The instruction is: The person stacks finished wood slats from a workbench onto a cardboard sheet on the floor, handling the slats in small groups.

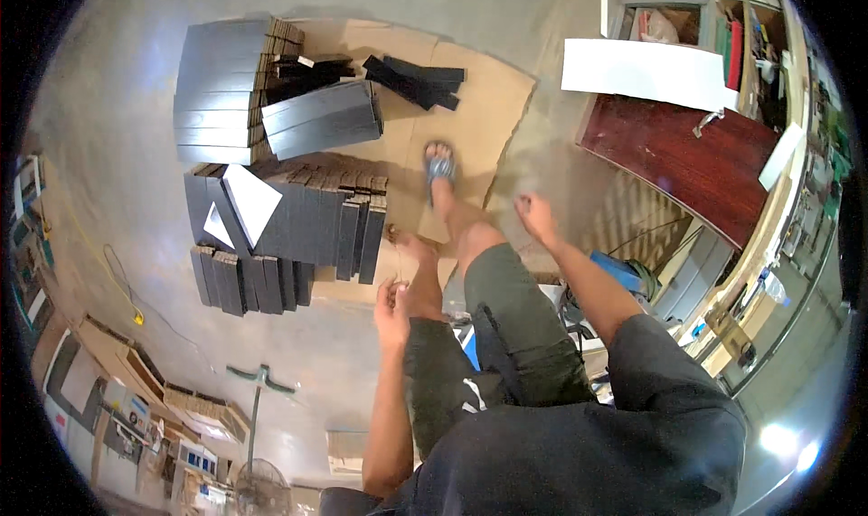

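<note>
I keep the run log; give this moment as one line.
left hand: seemingly empty; right hand: seemingly empty; black board stack: left of hands; loose black strips: on cardboard

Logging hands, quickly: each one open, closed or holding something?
Left hand: loosely curled, nothing seen held; open or closed unclear.
Right hand: fingers curled, nothing seen held; closure unclear.
</note>
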`<state>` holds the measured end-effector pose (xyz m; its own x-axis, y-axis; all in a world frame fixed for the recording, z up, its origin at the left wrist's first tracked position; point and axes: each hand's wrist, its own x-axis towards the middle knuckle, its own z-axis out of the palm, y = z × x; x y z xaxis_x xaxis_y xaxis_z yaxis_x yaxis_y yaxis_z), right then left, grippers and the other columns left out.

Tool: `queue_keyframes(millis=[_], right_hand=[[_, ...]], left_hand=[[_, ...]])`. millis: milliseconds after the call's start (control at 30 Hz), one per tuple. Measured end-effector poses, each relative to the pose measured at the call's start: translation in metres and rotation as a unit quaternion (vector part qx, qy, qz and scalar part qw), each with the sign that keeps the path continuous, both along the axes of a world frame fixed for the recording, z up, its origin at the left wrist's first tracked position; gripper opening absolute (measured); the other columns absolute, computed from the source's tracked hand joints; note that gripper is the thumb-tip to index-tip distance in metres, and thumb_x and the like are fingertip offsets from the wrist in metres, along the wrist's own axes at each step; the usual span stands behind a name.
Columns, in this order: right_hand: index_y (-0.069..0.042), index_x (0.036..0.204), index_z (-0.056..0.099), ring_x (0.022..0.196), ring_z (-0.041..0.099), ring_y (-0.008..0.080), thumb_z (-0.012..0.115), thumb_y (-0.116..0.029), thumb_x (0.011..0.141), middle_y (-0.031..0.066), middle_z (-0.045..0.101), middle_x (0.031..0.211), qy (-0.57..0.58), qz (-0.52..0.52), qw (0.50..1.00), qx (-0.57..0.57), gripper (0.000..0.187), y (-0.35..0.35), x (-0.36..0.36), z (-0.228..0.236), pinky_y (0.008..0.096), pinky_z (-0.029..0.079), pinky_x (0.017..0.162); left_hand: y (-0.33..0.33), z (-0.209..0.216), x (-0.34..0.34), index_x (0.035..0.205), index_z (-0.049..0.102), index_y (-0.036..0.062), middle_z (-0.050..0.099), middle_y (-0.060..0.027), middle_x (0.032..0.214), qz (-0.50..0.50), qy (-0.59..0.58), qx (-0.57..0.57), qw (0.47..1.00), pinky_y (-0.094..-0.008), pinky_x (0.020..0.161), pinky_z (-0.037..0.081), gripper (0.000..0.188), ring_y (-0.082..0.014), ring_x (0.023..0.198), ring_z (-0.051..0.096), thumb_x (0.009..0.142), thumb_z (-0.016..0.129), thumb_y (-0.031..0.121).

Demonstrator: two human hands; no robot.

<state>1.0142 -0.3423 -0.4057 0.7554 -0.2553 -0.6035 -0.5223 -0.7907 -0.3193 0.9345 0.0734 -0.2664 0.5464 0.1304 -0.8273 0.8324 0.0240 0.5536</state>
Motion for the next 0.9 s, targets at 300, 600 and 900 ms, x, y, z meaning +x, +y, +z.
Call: queue_keyframes(millis=[300,600,900], right_hand=[[-0.006,0.135,0.065,0.127,0.062,0.0353,0.079,-0.038,0.090,0.0163,0.067,0.132,-0.006,0.234,0.969,-0.077,0.057,0.071,0.228,-0.129,0.0471,0.051,0.107],[-0.002,0.143,0.053,0.130,0.056,0.0339,0.088,-0.036,0.079,0.0146,0.058,0.136,-0.061,0.278,0.956,-0.074,0.080,0.157,0.308,-0.280,0.0457,0.047,0.109],[-0.007,0.142,0.052,0.127,0.055,0.0332,0.089,-0.032,0.078,0.0132,0.057,0.132,-0.138,0.365,0.912,-0.128,0.078,0.172,0.311,-0.387,0.0477,0.048,0.104]], left_hand=[[-0.078,-0.038,0.118,0.146,0.054,-0.0030,0.072,-0.0122,0.127,0.111,0.051,-0.022,0.992,-0.0354,0.105,0.050,0.043,-0.0196,0.115,0.066,0.113,0.060,0.024],[-0.126,-0.165,0.212,0.152,0.052,-0.0020,0.071,-0.0154,0.128,-0.017,0.035,-0.063,0.997,-0.0339,0.100,0.054,0.051,-0.0204,0.114,0.067,0.109,0.067,0.020],[-0.146,-0.278,0.220,0.149,0.055,-0.0011,0.074,-0.0122,0.121,-0.012,0.061,-0.091,0.994,-0.0343,0.100,0.053,0.049,-0.0206,0.110,0.067,0.109,0.066,0.026]])
